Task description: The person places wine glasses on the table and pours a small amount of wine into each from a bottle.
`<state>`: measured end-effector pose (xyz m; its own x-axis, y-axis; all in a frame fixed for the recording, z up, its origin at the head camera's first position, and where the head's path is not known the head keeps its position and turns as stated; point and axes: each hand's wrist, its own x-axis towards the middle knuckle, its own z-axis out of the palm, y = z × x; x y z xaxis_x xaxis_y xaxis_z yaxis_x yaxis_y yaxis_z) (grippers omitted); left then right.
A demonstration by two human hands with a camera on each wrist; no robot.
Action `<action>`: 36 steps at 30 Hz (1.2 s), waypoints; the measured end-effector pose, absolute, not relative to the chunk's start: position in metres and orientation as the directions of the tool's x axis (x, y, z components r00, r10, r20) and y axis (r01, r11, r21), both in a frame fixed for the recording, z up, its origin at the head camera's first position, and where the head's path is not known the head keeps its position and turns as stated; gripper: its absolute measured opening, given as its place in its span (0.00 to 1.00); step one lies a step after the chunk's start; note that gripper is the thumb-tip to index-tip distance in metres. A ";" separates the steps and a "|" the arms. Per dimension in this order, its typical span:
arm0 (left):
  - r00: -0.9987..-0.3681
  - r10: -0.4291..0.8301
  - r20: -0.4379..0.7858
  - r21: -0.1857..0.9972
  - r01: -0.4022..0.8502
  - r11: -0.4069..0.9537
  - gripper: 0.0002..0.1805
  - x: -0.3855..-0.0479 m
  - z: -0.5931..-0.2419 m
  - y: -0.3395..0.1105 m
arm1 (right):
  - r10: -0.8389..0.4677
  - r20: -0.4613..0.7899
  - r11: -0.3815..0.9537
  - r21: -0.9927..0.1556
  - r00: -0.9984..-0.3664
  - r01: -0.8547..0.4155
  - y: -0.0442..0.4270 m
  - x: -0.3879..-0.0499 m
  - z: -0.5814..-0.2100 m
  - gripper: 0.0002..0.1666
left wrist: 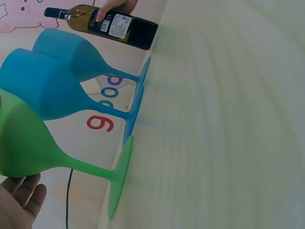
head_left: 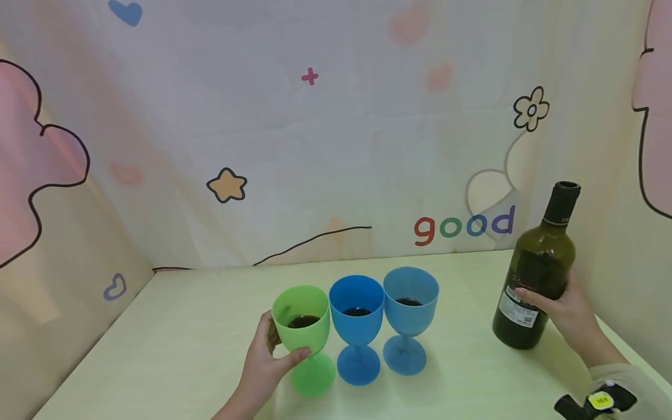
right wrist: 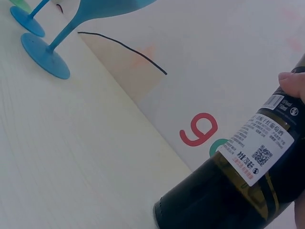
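Observation:
My left hand [head_left: 268, 356] holds a green goblet [head_left: 300, 319] by its bowl, thumb in front and fingers round the far side. Dark liquid lies in the bottom of that bowl. Beside it stand a deep blue goblet [head_left: 357, 300] and a lighter blue goblet [head_left: 411, 303], each with some dark liquid inside. Over on the right, my right hand [head_left: 567, 315] grips a dark wine bottle [head_left: 543, 256] round its body. The bottle's mouth leans a little to the right. A white label [right wrist: 257, 148] shows below the thumb in the right wrist view.
A pale table [head_left: 199, 332] bears the goblets. Behind it hangs a printed cloth backdrop [head_left: 315, 146] with a star, a flower and the word "good". Side walls [head_left: 47, 315] close in the left and right. A dark strap with a yellow tag [head_left: 601, 400] sits at the right wrist.

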<state>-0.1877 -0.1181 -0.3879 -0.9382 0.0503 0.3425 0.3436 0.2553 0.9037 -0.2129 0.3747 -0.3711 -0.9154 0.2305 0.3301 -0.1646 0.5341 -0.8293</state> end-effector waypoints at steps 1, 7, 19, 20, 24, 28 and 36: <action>-0.936 0.052 0.347 0.902 0.349 0.255 0.39 -0.188 -0.388 -0.118 | 0.226 0.337 0.534 -0.828 -0.914 -0.173 0.375 -0.213 -0.371 0.41; -0.932 0.060 0.357 0.900 0.360 0.246 0.40 -0.187 -0.388 -0.118 | 0.205 0.392 0.541 -0.809 -0.897 -0.230 0.376 -0.213 -0.371 0.40; -0.940 0.084 0.331 0.906 0.341 0.250 0.40 -0.187 -0.384 -0.119 | 0.179 0.367 0.594 -0.780 -0.913 -0.197 0.377 -0.210 -0.368 0.40; -0.940 0.087 0.331 0.906 0.342 0.251 0.40 -0.187 -0.383 -0.120 | 0.177 0.369 0.597 -0.777 -0.912 -0.198 0.377 -0.210 -0.367 0.40; -0.939 0.096 0.329 0.904 0.343 0.254 0.41 -0.186 -0.382 -0.121 | 0.167 0.362 0.606 -0.771 -0.917 -0.194 0.377 -0.209 -0.365 0.41; -0.942 0.109 0.318 0.909 0.335 0.247 0.41 -0.186 -0.382 -0.122 | 0.165 0.336 0.616 -0.769 -0.927 -0.169 0.376 -0.208 -0.362 0.45; -0.948 0.108 0.299 0.915 0.317 0.252 0.47 -0.188 -0.381 -0.123 | 0.181 0.383 0.691 -0.704 -0.906 -0.160 0.379 -0.196 -0.347 0.52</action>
<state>-0.1882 -0.1230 -0.3807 -0.9483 0.1079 0.2985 0.3165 0.2519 0.9145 -0.1957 0.3793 -0.3468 -0.9058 0.1806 0.3833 -0.1602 0.6914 -0.7045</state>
